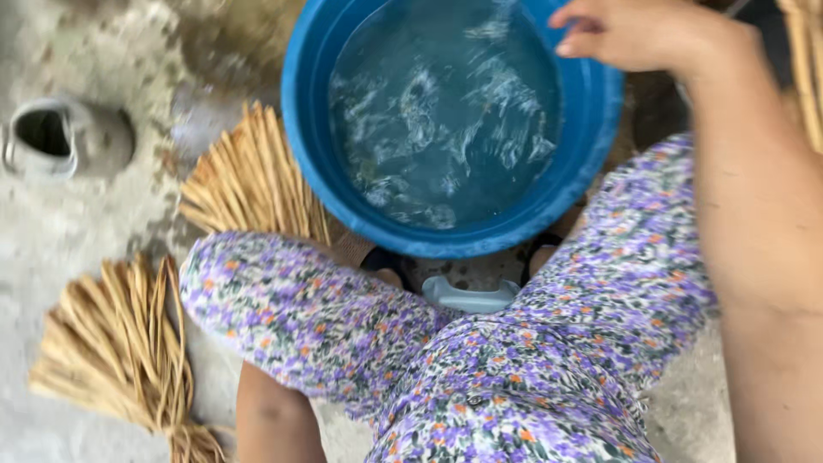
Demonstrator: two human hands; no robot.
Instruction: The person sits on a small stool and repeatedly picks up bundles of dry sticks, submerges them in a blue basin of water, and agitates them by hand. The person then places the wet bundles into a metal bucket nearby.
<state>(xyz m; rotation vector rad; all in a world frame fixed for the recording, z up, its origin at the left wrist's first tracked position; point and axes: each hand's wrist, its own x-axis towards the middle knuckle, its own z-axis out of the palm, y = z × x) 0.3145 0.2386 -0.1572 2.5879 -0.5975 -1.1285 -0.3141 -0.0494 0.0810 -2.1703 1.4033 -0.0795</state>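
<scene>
The upper middle of the frame is taken up by a blue basin (591,129) filled with rippling water; its open top is unobstructed except at the upper right, where the right hand (639,34) is held over the rim. The lower middle and right are blocked by knees in flowered purple cloth. Free concrete floor (69,231) is found at the left, bounded by a small grey pot (60,137) at the upper left, one straw bundle (249,180) lying just beside the basin, and another straw bundle (120,351) at the lower left. A narrow passage is left between the two bundles.
</scene>
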